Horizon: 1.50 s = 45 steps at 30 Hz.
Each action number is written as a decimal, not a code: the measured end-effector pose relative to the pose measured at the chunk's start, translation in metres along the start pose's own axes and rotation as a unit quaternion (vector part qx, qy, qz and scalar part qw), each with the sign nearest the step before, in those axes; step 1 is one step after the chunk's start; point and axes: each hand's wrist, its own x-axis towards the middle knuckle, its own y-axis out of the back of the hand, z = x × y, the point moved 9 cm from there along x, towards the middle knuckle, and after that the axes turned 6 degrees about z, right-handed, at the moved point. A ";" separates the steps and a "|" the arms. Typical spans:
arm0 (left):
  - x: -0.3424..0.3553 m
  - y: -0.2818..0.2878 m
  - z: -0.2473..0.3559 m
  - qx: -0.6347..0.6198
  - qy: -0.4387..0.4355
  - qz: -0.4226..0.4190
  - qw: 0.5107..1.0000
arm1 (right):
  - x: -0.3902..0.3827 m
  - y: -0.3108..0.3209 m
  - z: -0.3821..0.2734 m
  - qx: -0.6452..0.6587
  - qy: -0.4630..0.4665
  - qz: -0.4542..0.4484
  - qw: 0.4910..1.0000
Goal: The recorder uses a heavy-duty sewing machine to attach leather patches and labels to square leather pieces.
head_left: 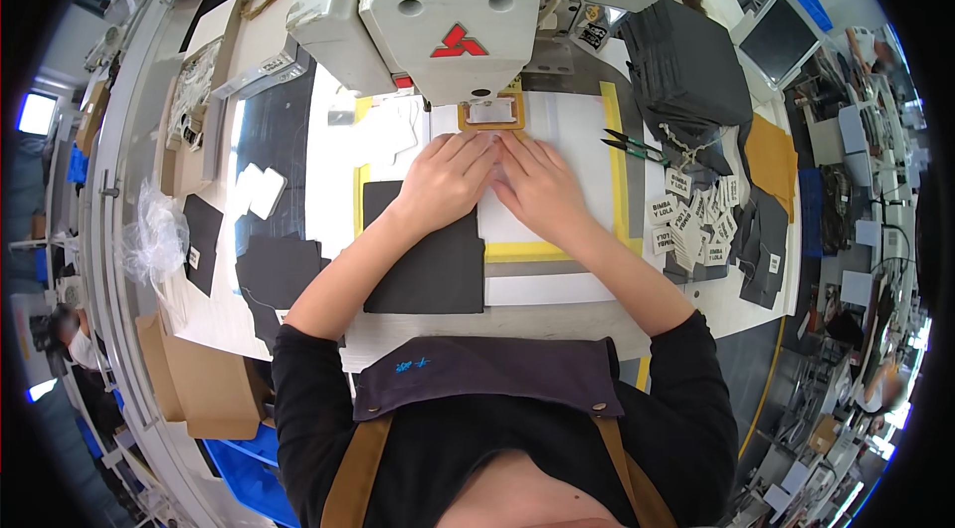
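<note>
Both my hands meet in front of the sewing machine's yellow-edged clamp frame (pixel 491 125), which has a pale piece inside it. My left hand (pixel 446 180) comes in over a black fabric panel (pixel 426 269), fingers bent and pressed together. Beside it, my right hand (pixel 542 186) has its fingers drawn together the same way, above a white sheet (pixel 522 224) bordered with yellow tape. The fingertips of both hands close in on a small pale thing between them, mostly hidden, whose kind I cannot make out. Above stands the white sewing machine head (pixel 453 20).
At right lie a stack of black panels (pixel 686 60), green-handled snips (pixel 637 145), a heap of printed white labels (pixel 696 219) and a mustard piece (pixel 771 165). At left are black pieces (pixel 279 274), a cardboard box (pixel 194 120) and a clear plastic bag (pixel 154 229).
</note>
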 end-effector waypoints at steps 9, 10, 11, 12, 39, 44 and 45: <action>0.009 -0.026 -0.013 -0.021 0.051 -0.036 0.998 | 0.004 -0.006 0.001 0.029 -0.012 0.000 1.000; 0.010 -0.029 -0.015 -0.024 0.058 -0.041 0.997 | 0.005 -0.006 0.002 0.033 -0.017 -0.001 0.999; 0.011 -0.030 -0.015 -0.025 0.057 -0.042 0.997 | 0.005 -0.007 0.003 0.037 -0.022 -0.002 0.999; 0.011 -0.032 -0.016 -0.033 0.060 -0.047 0.997 | 0.005 -0.007 0.004 0.037 -0.024 -0.002 0.999; 0.017 -0.037 -0.013 -0.014 0.050 -0.071 0.996 | 0.004 -0.009 0.006 0.050 -0.022 -0.004 0.999; 0.016 -0.038 -0.014 -0.021 0.053 -0.065 0.996 | 0.003 -0.011 0.008 0.046 -0.026 -0.017 0.998; 0.016 -0.039 -0.014 -0.018 0.053 -0.067 0.996 | 0.003 -0.011 0.007 0.047 -0.027 -0.018 0.998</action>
